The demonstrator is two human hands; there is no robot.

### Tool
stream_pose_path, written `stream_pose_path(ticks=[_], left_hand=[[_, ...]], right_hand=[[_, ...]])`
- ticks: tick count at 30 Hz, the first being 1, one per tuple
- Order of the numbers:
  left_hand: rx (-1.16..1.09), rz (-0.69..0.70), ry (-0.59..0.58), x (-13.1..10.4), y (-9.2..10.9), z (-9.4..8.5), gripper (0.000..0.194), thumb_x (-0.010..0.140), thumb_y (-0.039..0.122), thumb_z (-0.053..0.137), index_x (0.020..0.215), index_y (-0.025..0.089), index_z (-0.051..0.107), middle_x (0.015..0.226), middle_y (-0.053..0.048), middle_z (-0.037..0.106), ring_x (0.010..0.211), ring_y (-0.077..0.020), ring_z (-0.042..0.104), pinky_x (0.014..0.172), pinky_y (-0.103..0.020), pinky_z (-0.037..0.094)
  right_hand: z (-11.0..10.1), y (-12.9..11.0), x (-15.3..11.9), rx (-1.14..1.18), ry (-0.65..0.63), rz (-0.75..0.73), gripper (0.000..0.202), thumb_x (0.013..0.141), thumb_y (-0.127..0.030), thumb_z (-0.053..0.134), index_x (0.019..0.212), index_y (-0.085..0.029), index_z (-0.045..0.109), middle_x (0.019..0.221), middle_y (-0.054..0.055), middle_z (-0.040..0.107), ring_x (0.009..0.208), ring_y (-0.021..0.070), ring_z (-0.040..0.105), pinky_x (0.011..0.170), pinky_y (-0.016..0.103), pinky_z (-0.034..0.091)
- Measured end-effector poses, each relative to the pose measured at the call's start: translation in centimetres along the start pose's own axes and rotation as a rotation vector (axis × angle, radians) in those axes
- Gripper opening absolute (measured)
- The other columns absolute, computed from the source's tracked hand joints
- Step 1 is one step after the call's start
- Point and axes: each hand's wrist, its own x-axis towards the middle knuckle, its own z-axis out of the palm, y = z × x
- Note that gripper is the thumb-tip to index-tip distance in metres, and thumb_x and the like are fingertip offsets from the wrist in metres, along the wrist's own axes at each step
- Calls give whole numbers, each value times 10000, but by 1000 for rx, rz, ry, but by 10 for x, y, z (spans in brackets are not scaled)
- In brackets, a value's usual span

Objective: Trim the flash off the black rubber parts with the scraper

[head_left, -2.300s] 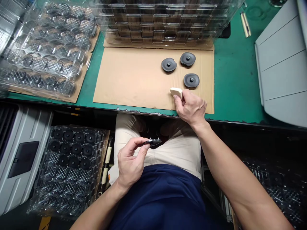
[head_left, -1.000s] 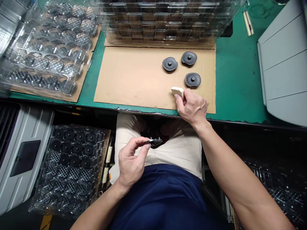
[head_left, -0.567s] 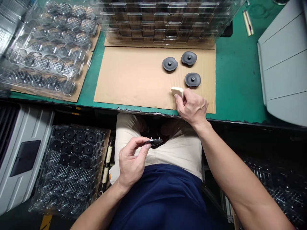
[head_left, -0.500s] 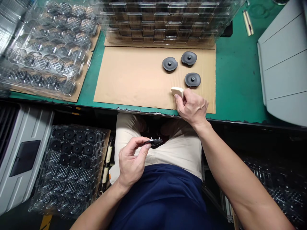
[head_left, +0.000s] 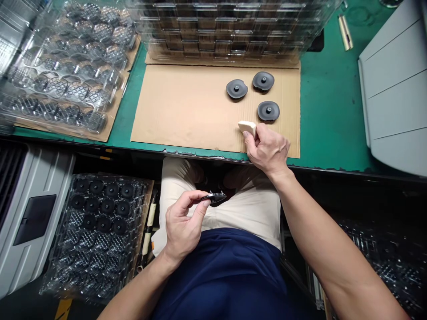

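Note:
Pinched between thumb and fingers of my left hand (head_left: 183,222) is a thin black disc (head_left: 215,197), held nearly edge-on over the lap, with small pins sticking up from it. My right hand (head_left: 268,149) is closed around a cream-coloured block (head_left: 247,127) and rests at the front edge of the cardboard sheet (head_left: 180,106). Just beyond that hand, three dark discs with raised centres lie on the cardboard: one nearest (head_left: 268,110), one to the left (head_left: 236,90) and one at the back (head_left: 263,81).
Stacked clear trays (head_left: 227,33) stand behind the cardboard. More clear trays (head_left: 66,84) lie at the left of the green table (head_left: 330,111). Below left, a tray (head_left: 100,235) holds several black discs. A grey bin (head_left: 396,93) is at the right.

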Motion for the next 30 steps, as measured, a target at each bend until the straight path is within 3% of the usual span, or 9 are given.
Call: stream_pose_path(ticks=[30], left_hand=[[6,-17,-4,-1,0,-1,95,927,253,720,1010,216,747,955,-41,761,904,-186,712,825,-292,569]], right_hand=[[-1,-1,0,-17,9,-4,346,990,-472,507,785,-199,564,671,35,534,622,173,483,571,317,170]])
